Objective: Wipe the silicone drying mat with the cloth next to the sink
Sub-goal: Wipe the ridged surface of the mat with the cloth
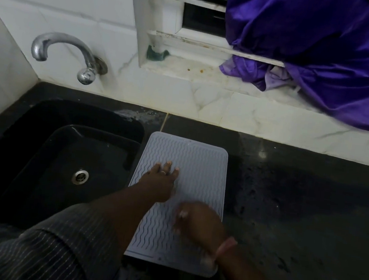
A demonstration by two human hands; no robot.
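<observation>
The grey silicone drying mat (201, 165), ribbed with wavy lines, lies flat on the black counter just right of the sink. My left hand (160, 181) presses on its upper left part with straight, spread fingers and wears a ring. My right hand (198, 225) is motion-blurred over the mat's lower right part. Its fingers are loosely bent toward the left, and I see nothing in them. A large purple cloth (328, 59) hangs bunched over the window sill at the upper right, away from both hands.
The black sink (68, 149) with a metal drain lies left of the mat, under a chrome tap (61, 52) on the tiled wall. A green scrubber (157, 54) sits on the window sill. Wet black counter (299, 200) stretches to the right.
</observation>
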